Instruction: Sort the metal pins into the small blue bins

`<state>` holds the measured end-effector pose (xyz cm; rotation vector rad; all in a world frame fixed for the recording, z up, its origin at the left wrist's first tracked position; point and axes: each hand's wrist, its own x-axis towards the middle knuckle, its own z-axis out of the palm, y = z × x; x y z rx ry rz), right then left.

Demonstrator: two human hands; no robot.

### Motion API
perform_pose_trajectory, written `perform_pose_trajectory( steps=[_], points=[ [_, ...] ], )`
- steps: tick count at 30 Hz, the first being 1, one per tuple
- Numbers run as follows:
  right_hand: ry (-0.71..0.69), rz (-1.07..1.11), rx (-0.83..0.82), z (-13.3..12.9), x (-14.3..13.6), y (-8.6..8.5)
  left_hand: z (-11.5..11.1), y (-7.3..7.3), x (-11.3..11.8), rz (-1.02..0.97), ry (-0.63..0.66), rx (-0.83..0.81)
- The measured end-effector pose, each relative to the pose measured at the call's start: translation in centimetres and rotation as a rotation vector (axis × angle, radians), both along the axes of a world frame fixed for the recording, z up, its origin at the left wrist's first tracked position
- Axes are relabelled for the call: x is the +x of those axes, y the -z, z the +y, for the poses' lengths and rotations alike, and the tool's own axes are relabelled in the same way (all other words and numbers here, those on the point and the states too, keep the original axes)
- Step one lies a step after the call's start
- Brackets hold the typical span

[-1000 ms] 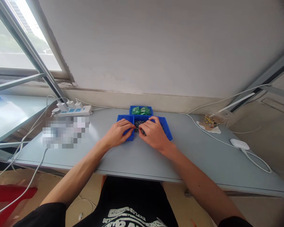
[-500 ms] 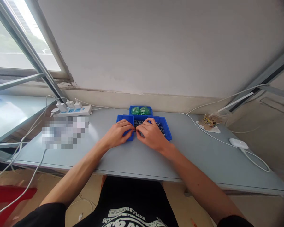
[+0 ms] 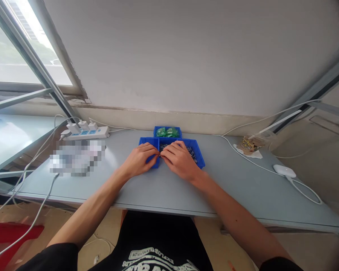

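Note:
My left hand (image 3: pixel 144 160) and my right hand (image 3: pixel 178 160) meet fingertip to fingertip above the front of the blue bins. Both are pinched closed on a tiny piece between them, too small to name. Below my left hand lies the left blue bin (image 3: pixel 148 140), partly covered by the fingers. Under and beside my right hand, the middle and right blue bins (image 3: pixel 201 157) hold many small dark and silvery metal parts (image 3: pixel 192 154) that look like screws. Behind them stands a smaller blue bin (image 3: pixel 167 128) with green packets (image 3: pixel 171 132) in it.
A white power strip (image 3: pixel 87 133) with plugged-in chargers lies at the back left, near a blurred-out object (image 3: pixel 76 158). Cables hang over the left edge. To the right are a bag of small parts (image 3: pixel 250 145) and a white device (image 3: pixel 284 171) with its cable.
My right hand has shifted very slightly left, and its fingertips have come closer to those of my left hand. The bins stay where they were.

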<state>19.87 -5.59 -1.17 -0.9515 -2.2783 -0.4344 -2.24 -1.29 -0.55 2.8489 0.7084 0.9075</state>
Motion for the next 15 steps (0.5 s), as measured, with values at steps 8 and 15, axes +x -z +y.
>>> perform_pose_trajectory(
  steps=[8,15],
  points=[
    [0.059,0.014,0.016,0.12,0.18,-0.08,0.05,0.15,0.04,-0.088,-0.075,0.043],
    [0.092,0.082,0.011,0.42,-0.11,0.36,-0.05,0.12,0.08,-0.126,-0.043,0.069]
  ],
)
